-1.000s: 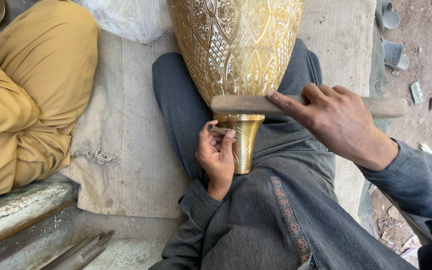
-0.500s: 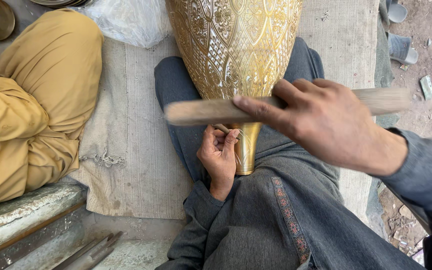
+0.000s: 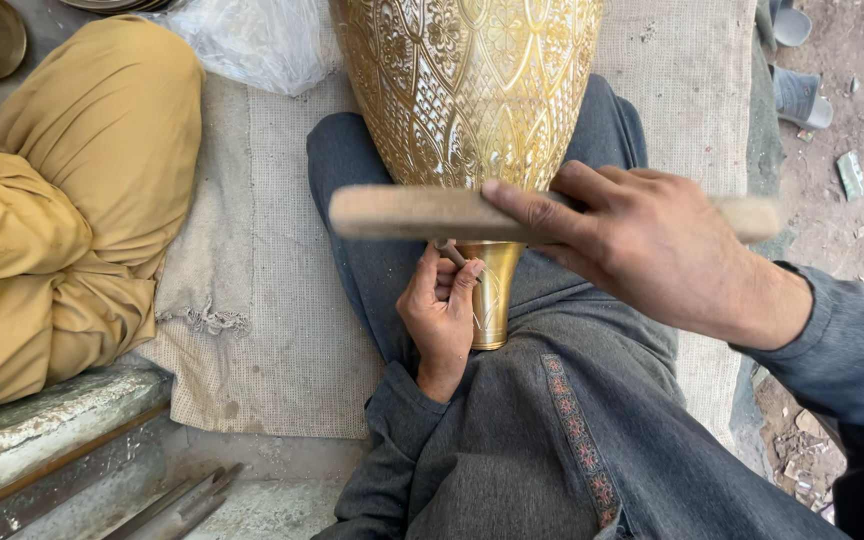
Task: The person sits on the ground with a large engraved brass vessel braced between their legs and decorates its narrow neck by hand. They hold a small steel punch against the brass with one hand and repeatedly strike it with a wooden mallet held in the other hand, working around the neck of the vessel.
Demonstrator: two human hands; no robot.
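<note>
Fingers (image 3: 449,285) around punch (image 3: 452,253), against brass vase (image 3: 467,90) neck.

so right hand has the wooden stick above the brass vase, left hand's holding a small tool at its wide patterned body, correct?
Not quite. In the head view the left hand holds the small tool at the vase's narrow plain neck, not its wide patterned body. The rest stands: the right hand grips the wooden stick above the vase.

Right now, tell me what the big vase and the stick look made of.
The vase: likely brass, polished gold sheen with embossed floral lattice. The stick in the right hand: probably wood, matte pale brown; motion blur hides any grain.
</note>
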